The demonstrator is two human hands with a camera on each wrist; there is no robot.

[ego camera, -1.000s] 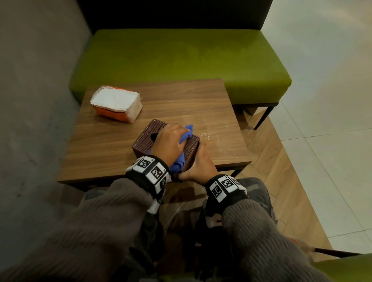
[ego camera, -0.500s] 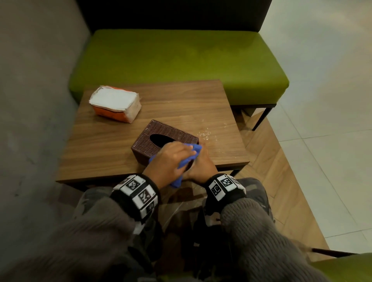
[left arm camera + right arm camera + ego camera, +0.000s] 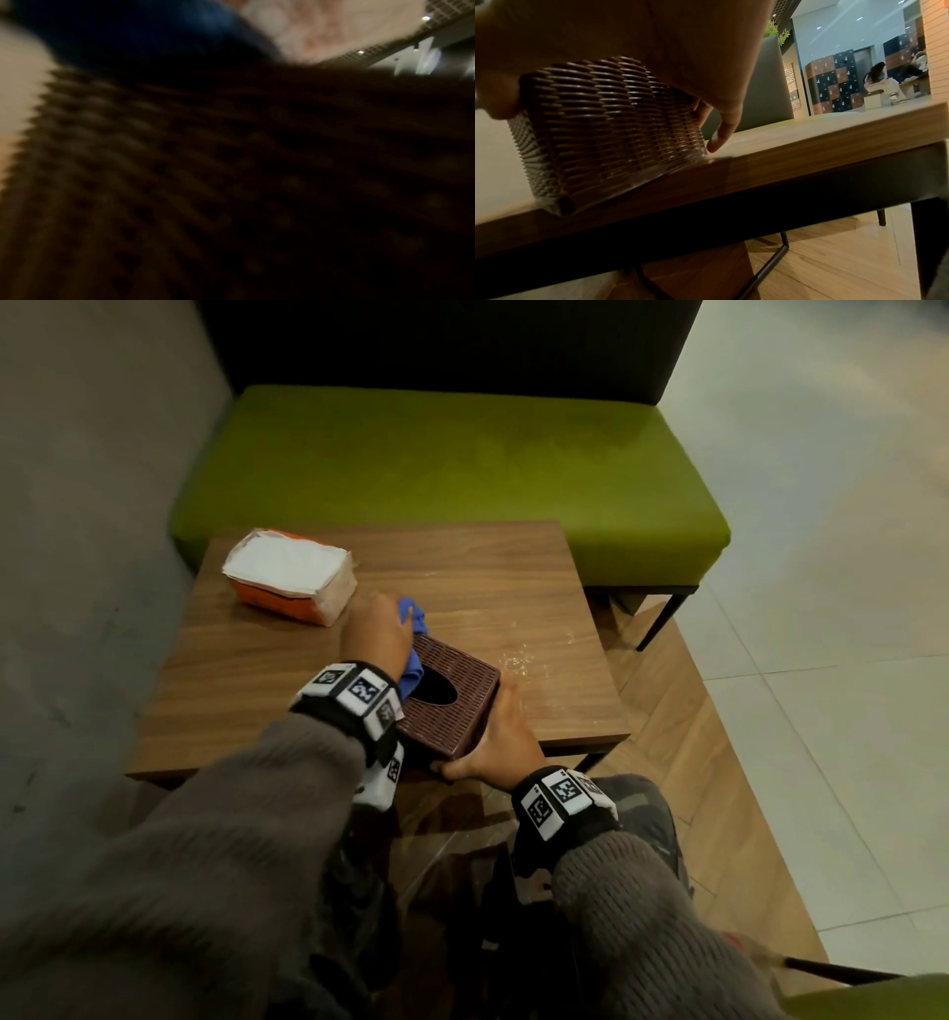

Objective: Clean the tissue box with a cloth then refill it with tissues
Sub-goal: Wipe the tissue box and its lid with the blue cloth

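Note:
A brown woven tissue box (image 3: 458, 701) with an oval slot on top stands near the front edge of the wooden table (image 3: 513, 588). My left hand (image 3: 377, 629) holds a blue cloth (image 3: 413, 639) at the box's far left end; the left wrist view shows the cloth (image 3: 144, 36) above the blurred weave (image 3: 205, 182). My right hand (image 3: 500, 737) grips the box's near right corner, its thumb on the near side and its fingers (image 3: 721, 125) down the right side of the box (image 3: 608, 125). A tissue pack (image 3: 290, 575), white on top and orange below, lies at the table's far left.
A green bench (image 3: 462, 469) runs behind the table, with a grey wall (image 3: 77, 505) on the left. Pale specks (image 3: 518, 657) lie on the tabletop right of the box. Tiled floor (image 3: 821, 557) opens to the right. People (image 3: 883, 81) sit far off.
My left hand has swept the cloth from the box's near end across the top to its far left end. The right hand has kept its hold on the near right corner.

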